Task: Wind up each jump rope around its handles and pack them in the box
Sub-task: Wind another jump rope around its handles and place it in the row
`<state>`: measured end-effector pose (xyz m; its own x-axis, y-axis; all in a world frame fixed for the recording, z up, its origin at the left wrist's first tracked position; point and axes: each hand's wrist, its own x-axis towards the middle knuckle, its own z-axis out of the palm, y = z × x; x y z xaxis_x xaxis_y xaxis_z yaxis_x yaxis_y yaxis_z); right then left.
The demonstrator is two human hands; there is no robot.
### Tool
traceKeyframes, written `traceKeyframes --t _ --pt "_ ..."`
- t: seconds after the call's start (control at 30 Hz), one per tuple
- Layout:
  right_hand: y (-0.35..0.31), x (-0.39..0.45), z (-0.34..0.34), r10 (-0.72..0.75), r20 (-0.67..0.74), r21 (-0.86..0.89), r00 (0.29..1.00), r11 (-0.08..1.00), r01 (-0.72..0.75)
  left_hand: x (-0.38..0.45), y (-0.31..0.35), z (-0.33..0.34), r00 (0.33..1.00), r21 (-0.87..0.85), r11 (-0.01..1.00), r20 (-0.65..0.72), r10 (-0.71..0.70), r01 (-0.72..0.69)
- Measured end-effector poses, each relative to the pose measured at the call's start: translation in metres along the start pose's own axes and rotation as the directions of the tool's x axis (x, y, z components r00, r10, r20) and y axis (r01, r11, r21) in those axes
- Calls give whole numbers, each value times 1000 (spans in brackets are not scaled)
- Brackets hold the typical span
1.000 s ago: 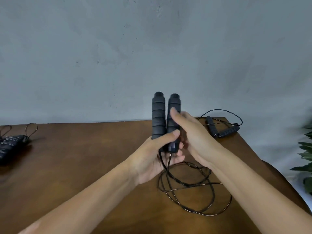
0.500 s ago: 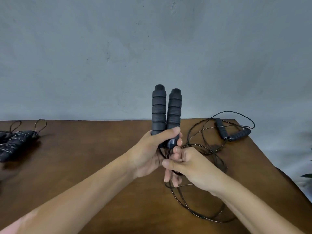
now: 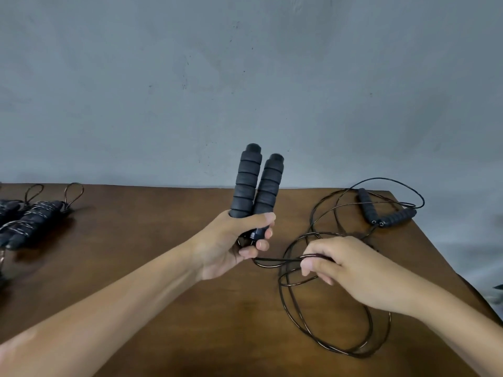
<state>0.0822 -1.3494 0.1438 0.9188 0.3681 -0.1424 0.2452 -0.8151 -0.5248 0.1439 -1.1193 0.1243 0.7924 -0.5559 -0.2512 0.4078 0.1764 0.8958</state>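
Above wooden table (image 3: 141, 268), left hand (image 3: 231, 246) clasping ribbed black handles (image 3: 255, 183), right hand (image 3: 351, 270) pinching thin cord (image 3: 275, 260)

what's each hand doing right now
Left hand: closed around the two foam handles, held upright.
Right hand: closed, pinching the black rope beside the handles.

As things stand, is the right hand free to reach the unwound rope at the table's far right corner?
Probably not yet: the right hand is pinching the cord of the handles held by the left hand. The unwound rope lies unobstructed.
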Motion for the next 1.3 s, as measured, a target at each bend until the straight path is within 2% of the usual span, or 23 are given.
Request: traceKeyframes --t 0.23,0.33,0.4,0.53,0.63,0.77,0.9,1.03,1.17,1.23,1.3 --pt "-6 -12 -21 -38 -109 -17 993 999 36 0 -7 -6 997 60 996 24 -67 65" --pt "-7 -13 -27 -35 -98 -30 995 999 32 -3 -6 -6 990 122 990 108 -86 73" --pt "-7 -10 -29 -48 -97 -81 994 996 40 -4 -4 -6 981 198 978 161 -105 72" --pt "-9 -2 -39 -74 -172 -183 982 982 42 -4 -3 -6 985 462 881 77 -156 104" --pt "-16 3 -45 -101 -222 -204 970 977 55 -8 -4 -7 976 409 900 85 -203 151" --pt "-30 7 -43 -165 -185 -220 969 968 122 -7 -7 -8 972 552 812 15 -234 187" --pt "-42 8 -44 -197 -147 -236 969 959 159 -12 -7 -7 942 422 877 130 -308 228" --pt "-54 9 -45 -207 -76 -242 975 953 183 -11 -7 -2 942 418 876 116 -314 240" --pt "-66 13 -47 -209 -78 -221 975 957 188 -10 -7 5 939 425 866 94 -330 262" --pt "-72 17 -47 -219 -96 -231 971 954 193 -5 -7 8 935 472 835 61 -349 281" --pt "-79 21 -50 -253 -111 -319 961 925 207 -2 -6 13 936 588 752 -23 -352 298"
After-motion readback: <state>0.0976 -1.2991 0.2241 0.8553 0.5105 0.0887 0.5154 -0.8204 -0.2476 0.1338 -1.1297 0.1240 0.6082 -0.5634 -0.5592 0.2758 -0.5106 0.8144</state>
